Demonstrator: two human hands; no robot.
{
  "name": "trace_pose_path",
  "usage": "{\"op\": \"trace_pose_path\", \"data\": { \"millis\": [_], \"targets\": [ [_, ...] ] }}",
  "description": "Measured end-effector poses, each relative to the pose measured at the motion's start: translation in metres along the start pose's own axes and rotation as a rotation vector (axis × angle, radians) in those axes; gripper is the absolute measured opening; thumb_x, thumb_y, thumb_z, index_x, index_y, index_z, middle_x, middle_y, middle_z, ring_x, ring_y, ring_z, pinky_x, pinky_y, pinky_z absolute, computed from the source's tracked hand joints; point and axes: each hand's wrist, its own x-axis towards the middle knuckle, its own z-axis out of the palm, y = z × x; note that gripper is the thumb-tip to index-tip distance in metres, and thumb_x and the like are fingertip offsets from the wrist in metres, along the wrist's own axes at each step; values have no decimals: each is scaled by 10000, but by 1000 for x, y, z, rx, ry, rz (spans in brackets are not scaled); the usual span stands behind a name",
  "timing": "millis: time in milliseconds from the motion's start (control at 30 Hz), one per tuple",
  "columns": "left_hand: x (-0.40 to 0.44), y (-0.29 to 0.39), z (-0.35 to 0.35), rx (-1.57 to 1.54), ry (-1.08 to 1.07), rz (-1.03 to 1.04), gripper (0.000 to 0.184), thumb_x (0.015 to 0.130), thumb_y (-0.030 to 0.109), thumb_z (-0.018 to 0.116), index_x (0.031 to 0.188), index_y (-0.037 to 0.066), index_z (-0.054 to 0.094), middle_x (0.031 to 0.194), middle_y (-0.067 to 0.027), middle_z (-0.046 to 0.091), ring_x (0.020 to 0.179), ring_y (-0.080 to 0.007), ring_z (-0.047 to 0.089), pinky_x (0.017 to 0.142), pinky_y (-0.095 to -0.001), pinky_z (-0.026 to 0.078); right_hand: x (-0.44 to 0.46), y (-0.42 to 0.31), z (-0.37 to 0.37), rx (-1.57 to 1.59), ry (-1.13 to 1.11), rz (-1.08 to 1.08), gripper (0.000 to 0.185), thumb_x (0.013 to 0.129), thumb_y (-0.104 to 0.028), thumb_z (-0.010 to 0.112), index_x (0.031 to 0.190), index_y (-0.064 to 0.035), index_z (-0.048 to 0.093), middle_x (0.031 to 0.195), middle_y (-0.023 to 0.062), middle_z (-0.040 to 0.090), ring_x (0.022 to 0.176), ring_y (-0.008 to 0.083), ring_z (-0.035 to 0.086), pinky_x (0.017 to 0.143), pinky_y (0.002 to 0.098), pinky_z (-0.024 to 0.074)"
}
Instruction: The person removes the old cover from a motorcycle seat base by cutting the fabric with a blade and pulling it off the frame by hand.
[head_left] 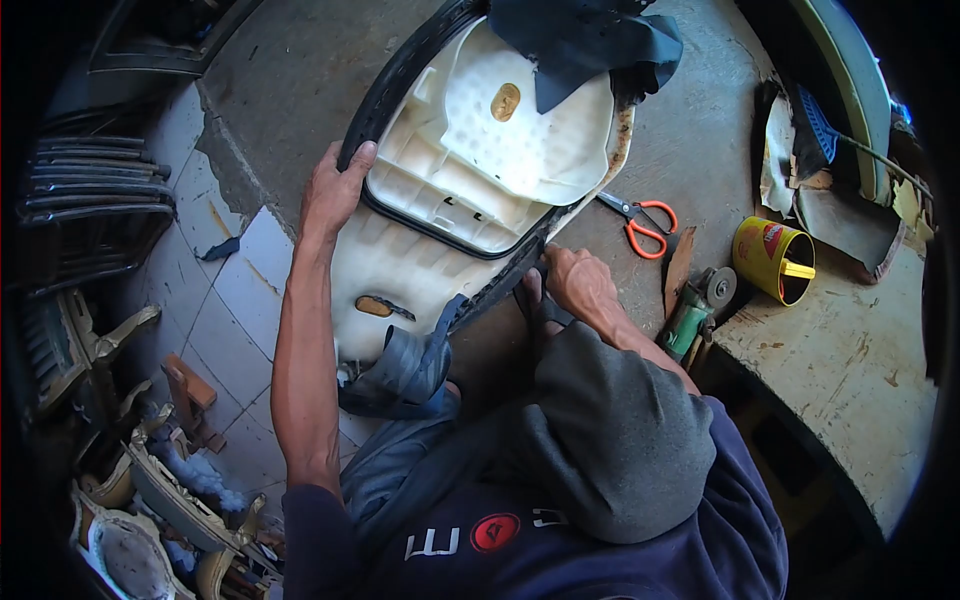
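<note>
Top centre of the frame, we've got one pale seat base (400, 255), slanting down towards the middle, with two tan oval patches, one up top, one lower down. Our left hand (338, 190) is wrapped around its black rim (375, 120), thumb over the top; our right hand (578, 283) is curled nearly closed at its lower right edge, and we can't tell what the fingertips pinch. Two dark cloth pieces hang about it, one at top (600, 50), one below (400, 375). Right of centre we see one pair of scissors (640, 222) with two orange handles, one green grinder (690, 325) and one yellow tub (762, 255).
</note>
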Motion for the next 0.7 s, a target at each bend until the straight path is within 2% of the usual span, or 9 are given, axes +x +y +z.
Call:
{"op": "trace_pose_path", "data": {
  "millis": [67,133,233,400,433,467,533,667,700],
  "targets": [
    [0,-4,1,-35,-54,-1,820,880,602,667,1373,-41,544,1302,-223,623,1245,-309,571,1074,-377,395,6,9,12,-14,26,-13,285,965,-277,562,1091,-56,689,957,290,695,955,417,687,851,500,521],
    [3,-8,7,-2,76,84,600,922,541,629,1207,13,644,1092,-207,699,1058,-329,651,938,-420,471,22,29,23,451,-147,43,328,988,-310,548,1071,-26,689,967,276,698,946,404,685,821,483,512],
    [9,-14,6,-26,51,83,606,917,544,634,1209,13,645,1087,-207,701,1056,-321,651,943,-415,469,22,38,39,730,-190,126,339,997,-307,536,1049,-9,688,952,250,702,933,398,684,799,463,502],
    [0,-11,5,-21,70,75,634,902,560,645,1220,12,645,1101,-212,700,1081,-329,650,951,-416,469,-4,13,-5,96,-73,-32,303,982,-317,527,1108,-103,701,991,249,704,936,468,669,847,529,528],
    [4,-10,5,5,74,98,641,899,565,647,1226,14,646,1109,-213,700,1089,-332,650,952,-417,470,0,11,-3,96,-60,-32,303,982,-317,527,1108,-103,701,991,249,704,936,468,669,847,529,528],
    [7,-12,2,-8,8,11,696,904,568,659,1326,16,609,1258,-164,658,1215,-261,580,1065,-363,390,-1,9,5,66,-70,-43,312,982,-329,526,1115,-106,699,975,249,705,937,466,671,843,533,527],
    [6,-8,5,-1,43,50,667,905,567,647,1280,16,626,1197,-194,676,1166,-298,613,1014,-392,430,-2,1,10,-6,-53,-58,314,986,-314,524,1158,-109,688,950,244,711,926,464,677,823,545,531],
    [8,-14,7,-46,52,38,645,907,568,630,1242,17,639,1144,-228,691,1123,-342,644,965,-422,468,11,17,37,173,-96,-124,303,991,-286,524,1161,-93,685,967,241,713,923,461,680,818,544,536],
    [8,-10,6,-52,66,55,645,907,568,630,1242,17,639,1144,-228,691,1123,-342,644,965,-422,468,15,15,36,489,-242,70,293,991,-275,524,1135,-77,684,965,247,709,926,462,677,822,542,536]
  ]
}}
